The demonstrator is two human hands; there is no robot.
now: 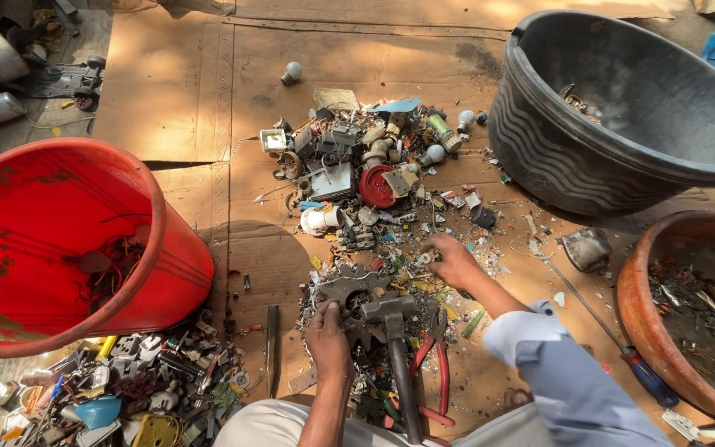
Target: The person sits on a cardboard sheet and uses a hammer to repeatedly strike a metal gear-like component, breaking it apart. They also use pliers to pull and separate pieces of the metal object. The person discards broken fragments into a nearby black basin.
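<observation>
Left fingers clamped on gear | right fingers pinching scrap | tubs ring cardboard

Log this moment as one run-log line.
left hand: on gear-shaped metal part | right hand: picking small piece from scrap pile | hammer: lying between hands | red tub: left

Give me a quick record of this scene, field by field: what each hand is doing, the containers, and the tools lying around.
Left hand: grips a dark toothed metal plate
Right hand: picks in the scrap pile
Tools: hammer, red-handled pliers, blue-handled screwdriver
Containers: red tub left, black tub and brown basin right
Surface: cardboard
</observation>
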